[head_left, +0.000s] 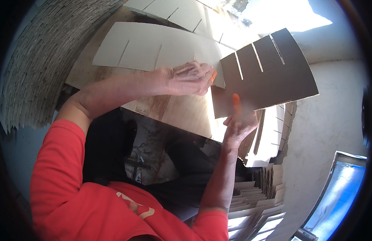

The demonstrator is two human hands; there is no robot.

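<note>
Slotted cardboard sheet [154, 46] lies flat on the wooden table [182, 110], the left hand [190, 78] pressing down on its right end, fingers curled; the right hand [239, 120] grips a darker slotted card [266, 72] by its lower edge, held upright

I'm seeing a cardboard workshop: slotted sheets [154, 46] across the wooden bench [186, 112], cut stacks [256, 197] beside it.
</note>
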